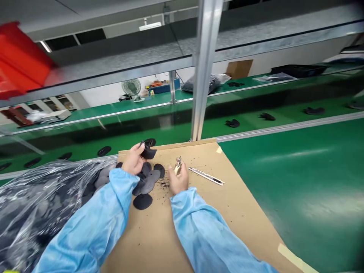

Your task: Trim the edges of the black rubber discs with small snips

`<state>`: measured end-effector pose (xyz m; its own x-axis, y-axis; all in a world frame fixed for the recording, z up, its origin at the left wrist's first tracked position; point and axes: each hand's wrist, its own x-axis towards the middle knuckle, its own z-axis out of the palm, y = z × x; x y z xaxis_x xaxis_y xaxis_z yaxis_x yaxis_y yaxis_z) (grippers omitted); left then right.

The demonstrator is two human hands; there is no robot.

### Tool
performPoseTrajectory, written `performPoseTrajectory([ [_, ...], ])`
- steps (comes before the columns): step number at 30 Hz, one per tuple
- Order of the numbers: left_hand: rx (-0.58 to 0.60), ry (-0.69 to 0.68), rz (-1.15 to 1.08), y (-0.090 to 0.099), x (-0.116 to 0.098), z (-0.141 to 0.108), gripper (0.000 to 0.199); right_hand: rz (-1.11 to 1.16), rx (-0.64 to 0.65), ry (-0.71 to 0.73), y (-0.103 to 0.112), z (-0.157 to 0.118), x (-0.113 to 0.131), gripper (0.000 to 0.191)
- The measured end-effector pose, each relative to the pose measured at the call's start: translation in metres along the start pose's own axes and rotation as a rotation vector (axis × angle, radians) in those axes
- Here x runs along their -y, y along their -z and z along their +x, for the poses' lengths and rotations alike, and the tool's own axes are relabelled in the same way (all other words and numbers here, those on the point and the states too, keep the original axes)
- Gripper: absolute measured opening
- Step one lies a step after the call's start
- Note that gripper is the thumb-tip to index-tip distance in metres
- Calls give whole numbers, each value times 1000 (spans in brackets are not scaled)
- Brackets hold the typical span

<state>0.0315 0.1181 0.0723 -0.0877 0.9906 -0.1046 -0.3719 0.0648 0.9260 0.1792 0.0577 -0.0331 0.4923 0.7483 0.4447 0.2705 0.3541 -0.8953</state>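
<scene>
My left hand (133, 160) grips a curved black plastic part (149, 152) by its left end, above the far edge of a cardboard sheet (224, 227). In my right hand (179, 180) is a small pair of nippers (178, 165), its metal jaws pointing away from me and its pale handles inside my fingers. The two hands are apart, and the nippers do not touch the part. Several flat black discs (142, 201) lie loose and overlapping on the cardboard beneath my left hand. Black trimmings (164, 185) are scattered between the hands. A slim white utility knife (206, 176) lies right of my right hand.
A clear plastic bag (42, 204) full of black parts lies at the left. Beyond the cardboard, a green conveyor belt (170, 131) carries spaced black parts. A metal post (205, 72) rises just behind it, under a shelf with a red bin (24, 60). Green worktop (298, 163) extends right.
</scene>
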Motion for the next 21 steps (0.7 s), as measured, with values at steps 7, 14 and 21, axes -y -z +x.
performPoseTrajectory([
  [7,-63,133,-173,66,35,-94,44,-152,307,362,14,-8,29,43],
  [14,36,152,-332,77,41,-100,54,-373,647,588,18,-29,43,33],
  [21,42,178,-349,79,44,-103,55,-403,693,645,18,-30,46,32],
])
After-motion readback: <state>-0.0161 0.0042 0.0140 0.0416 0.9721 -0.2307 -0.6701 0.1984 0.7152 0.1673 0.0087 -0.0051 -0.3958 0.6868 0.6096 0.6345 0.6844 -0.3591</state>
